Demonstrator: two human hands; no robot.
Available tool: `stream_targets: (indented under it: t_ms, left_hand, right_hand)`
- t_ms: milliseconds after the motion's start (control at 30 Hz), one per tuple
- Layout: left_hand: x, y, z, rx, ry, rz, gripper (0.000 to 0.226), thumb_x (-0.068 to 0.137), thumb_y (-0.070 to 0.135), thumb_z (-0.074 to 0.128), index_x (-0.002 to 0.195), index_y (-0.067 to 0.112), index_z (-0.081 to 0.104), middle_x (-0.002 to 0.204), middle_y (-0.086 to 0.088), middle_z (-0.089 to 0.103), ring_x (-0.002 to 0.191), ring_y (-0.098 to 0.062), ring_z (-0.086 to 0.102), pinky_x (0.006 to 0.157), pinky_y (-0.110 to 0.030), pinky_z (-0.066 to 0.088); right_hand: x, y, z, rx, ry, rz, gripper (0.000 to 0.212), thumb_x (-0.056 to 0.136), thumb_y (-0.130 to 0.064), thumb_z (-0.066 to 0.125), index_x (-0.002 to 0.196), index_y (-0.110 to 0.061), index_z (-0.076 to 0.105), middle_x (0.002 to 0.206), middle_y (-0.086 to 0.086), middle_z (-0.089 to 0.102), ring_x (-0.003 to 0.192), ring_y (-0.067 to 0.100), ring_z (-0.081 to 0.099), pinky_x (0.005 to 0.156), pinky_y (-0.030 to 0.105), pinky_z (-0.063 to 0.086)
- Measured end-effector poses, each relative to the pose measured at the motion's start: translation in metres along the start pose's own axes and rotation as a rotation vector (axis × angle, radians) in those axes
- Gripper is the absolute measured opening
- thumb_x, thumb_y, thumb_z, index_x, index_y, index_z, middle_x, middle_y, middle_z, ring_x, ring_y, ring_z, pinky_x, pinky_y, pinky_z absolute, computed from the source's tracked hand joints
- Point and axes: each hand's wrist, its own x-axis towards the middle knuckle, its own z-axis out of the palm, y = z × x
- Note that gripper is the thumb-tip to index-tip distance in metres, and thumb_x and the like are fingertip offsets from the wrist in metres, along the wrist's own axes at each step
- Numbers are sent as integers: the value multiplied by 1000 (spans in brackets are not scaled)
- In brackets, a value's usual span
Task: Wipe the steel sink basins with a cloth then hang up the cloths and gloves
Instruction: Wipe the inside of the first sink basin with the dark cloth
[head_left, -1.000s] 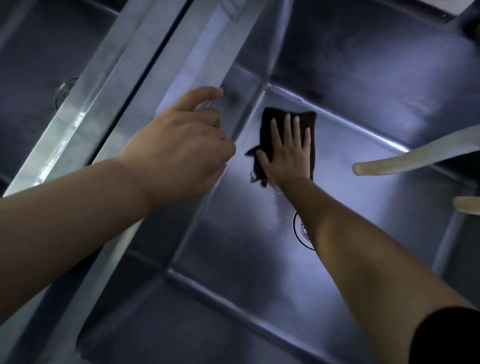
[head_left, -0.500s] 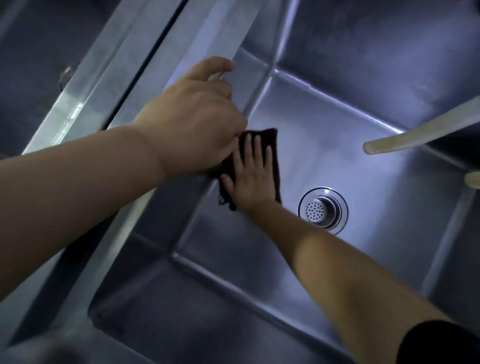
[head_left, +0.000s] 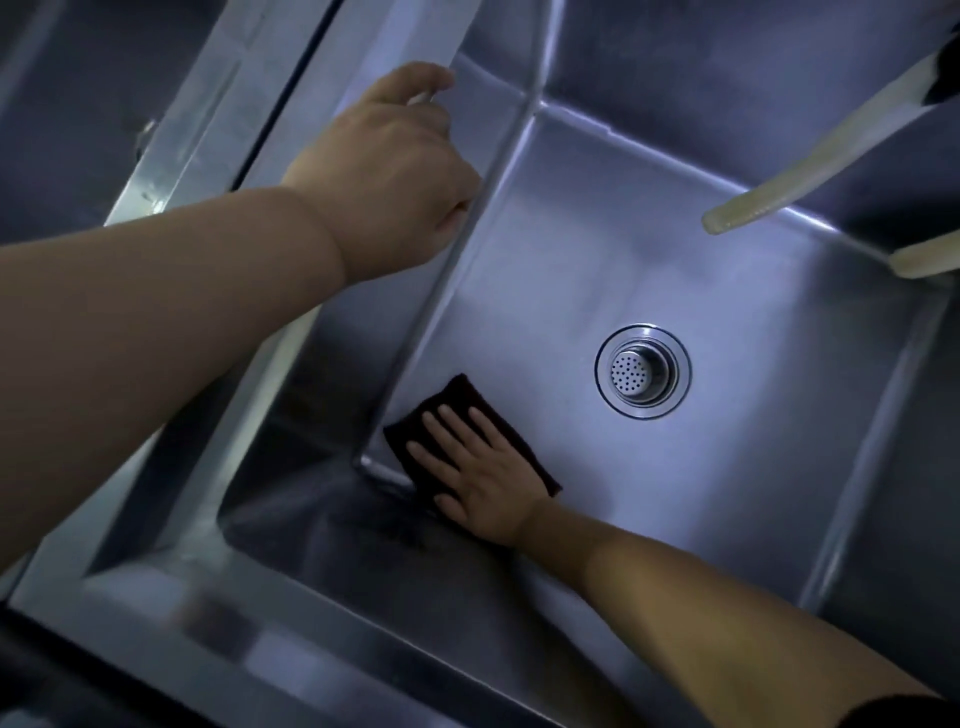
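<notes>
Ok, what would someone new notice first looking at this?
Probably the right hand pressing a dark cloth flat on the steel basin floor, near its front-left corner. Then the shiny drain strainer mid-floor, and the left hand braced on the basin's left rim.

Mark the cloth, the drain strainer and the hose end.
cloth (head_left: 462, 397), head view, bare upper corner beyond the fingertips.
drain strainer (head_left: 636, 374), head view, perforated dome.
hose end (head_left: 719, 218), head view, open tip over the basin.

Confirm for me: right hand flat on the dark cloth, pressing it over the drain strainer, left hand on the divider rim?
Not quite. The head view shows the right hand pressing the dark cloth into the basin's near-left corner, apart from the drain strainer. The left hand is on the divider rim.
</notes>
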Motion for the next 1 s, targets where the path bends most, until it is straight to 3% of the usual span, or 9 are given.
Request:
stream_targets:
  t_ms: [267, 400, 467, 600, 733, 833, 900, 1000]
  left_hand:
    - [-2, 6, -8, 41, -34, 27, 27, 85, 12, 48, 66, 6, 66, 58, -18, 59, 70, -36, 57, 116, -46, 18]
    - [1, 12, -7, 76, -61, 99, 16, 78, 11, 57, 65, 5, 63, 60, -17, 62, 71, -36, 56, 111, -51, 21]
    - [5, 17, -4, 72, -81, 120, 14, 77, 13, 59, 65, 6, 63, 61, -16, 62, 74, -35, 54, 103, -48, 31]
    - [19, 53, 13, -12, -288, -16, 18, 86, 26, 47, 91, 14, 61, 92, -9, 65, 95, -31, 53, 91, -38, 34]
    - [22, 109, 41, -203, -509, -13, 22, 93, 25, 42, 111, 17, 51, 113, -4, 57, 105, -25, 50, 89, -35, 34]
    - [17, 139, 67, -295, -577, 5, 32, 90, 22, 46, 121, 15, 46, 124, -6, 51, 109, -25, 48, 89, -35, 33]
    - [16, 155, 82, -342, -609, 29, 49, 90, 23, 46, 137, 14, 35, 145, -12, 34, 123, -28, 40, 98, -37, 30]
    - [16, 170, 96, -342, -660, 39, 65, 95, 25, 38, 150, 15, 5, 158, -12, -4, 144, -30, 7, 112, -51, 12]
  right_hand:
    - [-135, 50, 13, -35, 53, 31, 72, 83, -49, 51, 147, -22, 33, 153, 14, 28, 142, 36, 22, 111, 53, 21]
    - [-123, 50, 11, -12, 69, 124, 75, 78, -50, 51, 146, -22, 36, 152, 15, 31, 141, 36, 24, 111, 53, 20]
    - [-99, 54, 4, 9, 106, 204, 76, 77, -49, 49, 146, -21, 34, 152, 16, 29, 142, 36, 22, 114, 54, 17]
    - [-46, 79, -18, 72, 139, 482, 73, 83, -46, 44, 149, -17, 29, 154, 17, 24, 144, 34, 18, 116, 53, 18]
    - [-40, 95, -24, 156, 180, 757, 68, 89, -38, 42, 150, -13, 23, 157, 15, 18, 146, 29, 13, 118, 45, 10]
    - [-64, 93, -18, 182, 194, 935, 62, 91, -34, 40, 146, -6, 31, 150, 16, 35, 142, 26, 27, 120, 38, 7]
    - [-76, 93, -16, 172, 172, 963, 60, 90, -35, 40, 140, -1, 41, 140, 18, 48, 135, 27, 38, 119, 37, 7]
    - [-66, 107, -16, 164, 127, 938, 60, 94, -40, 36, 139, -1, 42, 138, 17, 49, 131, 28, 40, 118, 36, 7]
